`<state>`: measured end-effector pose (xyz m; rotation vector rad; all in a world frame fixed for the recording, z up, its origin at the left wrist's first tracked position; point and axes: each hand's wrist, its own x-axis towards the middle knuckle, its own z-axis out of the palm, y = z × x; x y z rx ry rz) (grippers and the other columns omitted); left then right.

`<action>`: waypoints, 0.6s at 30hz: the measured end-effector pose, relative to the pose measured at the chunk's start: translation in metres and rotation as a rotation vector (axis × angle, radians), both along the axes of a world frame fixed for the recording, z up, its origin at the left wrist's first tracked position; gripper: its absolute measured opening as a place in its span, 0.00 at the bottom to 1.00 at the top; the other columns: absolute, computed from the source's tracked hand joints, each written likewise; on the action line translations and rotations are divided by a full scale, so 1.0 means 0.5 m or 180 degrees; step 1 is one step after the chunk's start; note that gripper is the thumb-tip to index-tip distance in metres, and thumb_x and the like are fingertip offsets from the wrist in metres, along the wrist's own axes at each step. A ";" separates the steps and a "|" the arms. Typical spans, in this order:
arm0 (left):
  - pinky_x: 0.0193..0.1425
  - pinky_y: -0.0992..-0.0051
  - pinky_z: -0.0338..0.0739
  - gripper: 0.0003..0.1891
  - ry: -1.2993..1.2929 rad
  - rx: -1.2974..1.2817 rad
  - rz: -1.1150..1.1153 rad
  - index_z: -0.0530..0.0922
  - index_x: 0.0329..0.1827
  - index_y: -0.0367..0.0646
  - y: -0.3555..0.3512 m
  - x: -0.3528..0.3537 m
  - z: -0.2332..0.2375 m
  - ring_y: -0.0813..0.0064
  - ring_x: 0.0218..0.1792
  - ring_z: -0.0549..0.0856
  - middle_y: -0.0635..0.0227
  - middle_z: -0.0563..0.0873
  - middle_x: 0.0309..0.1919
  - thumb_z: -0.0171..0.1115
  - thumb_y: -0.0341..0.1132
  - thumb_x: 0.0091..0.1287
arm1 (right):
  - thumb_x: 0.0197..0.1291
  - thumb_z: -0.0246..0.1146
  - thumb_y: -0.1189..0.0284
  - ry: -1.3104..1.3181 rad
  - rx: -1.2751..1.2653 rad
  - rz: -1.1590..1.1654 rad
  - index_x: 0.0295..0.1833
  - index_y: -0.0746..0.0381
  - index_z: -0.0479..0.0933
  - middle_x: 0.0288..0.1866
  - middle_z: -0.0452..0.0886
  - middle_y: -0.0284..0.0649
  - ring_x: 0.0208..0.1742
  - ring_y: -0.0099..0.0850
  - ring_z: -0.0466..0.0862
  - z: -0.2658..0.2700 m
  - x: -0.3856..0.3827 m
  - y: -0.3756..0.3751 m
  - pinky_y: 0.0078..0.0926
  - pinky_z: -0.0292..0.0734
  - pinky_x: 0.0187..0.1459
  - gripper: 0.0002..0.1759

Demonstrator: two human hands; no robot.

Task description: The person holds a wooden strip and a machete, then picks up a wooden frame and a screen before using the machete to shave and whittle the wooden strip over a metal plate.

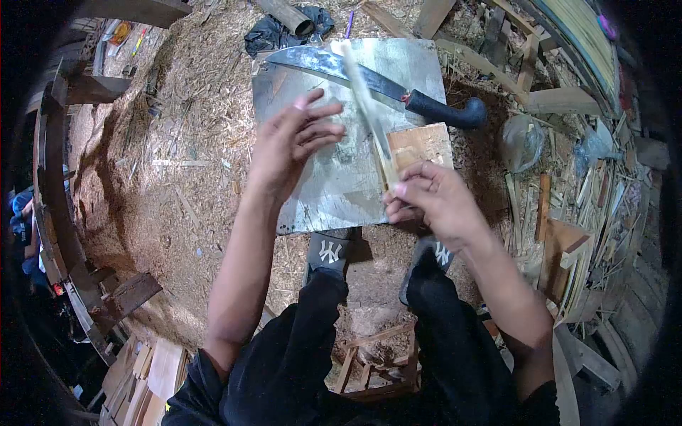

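A thin pale strip (366, 106), blurred by motion, slants up and leftward from my right hand (433, 199), whose fingers pinch its lower end. My left hand (295, 138) is raised over the left part of the grey board (323, 202), fingers apart and holding nothing. Across the top of the board lies a large knife (320, 60) with a dark curved handle (444, 110), its blade pointing left and passing behind the strip. Just above my right hand, a square wooden block (423, 142) rests on the board's right side.
Wood shavings (192, 206) cover the ground. A hollow tube (288, 18) and a black plastic bag (320, 21) lie beyond the board. Clear plastic bags (523, 142) and wood scraps are at the right, beams at the left. My shoes (330, 250) touch the near edge area.
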<state>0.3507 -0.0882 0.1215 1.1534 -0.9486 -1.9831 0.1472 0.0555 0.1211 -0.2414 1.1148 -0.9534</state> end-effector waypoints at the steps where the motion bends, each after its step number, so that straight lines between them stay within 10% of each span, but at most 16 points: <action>1: 0.52 0.70 0.85 0.29 -0.0328 -0.0107 -0.0255 0.66 0.71 0.29 0.008 -0.008 0.000 0.66 0.45 0.88 0.50 0.84 0.53 0.55 0.45 0.78 | 0.70 0.60 0.80 0.0000 0.0003 0.0001 0.50 0.72 0.70 0.40 0.85 0.54 0.37 0.36 0.88 0.000 0.011 0.007 0.31 0.89 0.42 0.09; 18: 0.28 0.80 0.75 0.17 -0.1901 -0.0827 -0.1035 0.86 0.43 0.31 0.045 -0.050 0.007 0.84 0.23 0.82 0.67 0.87 0.26 0.73 0.40 0.65 | 0.72 0.61 0.75 0.0035 0.0039 0.0451 0.47 0.71 0.73 0.40 0.85 0.51 0.37 0.34 0.89 -0.008 0.059 0.025 0.28 0.88 0.39 0.09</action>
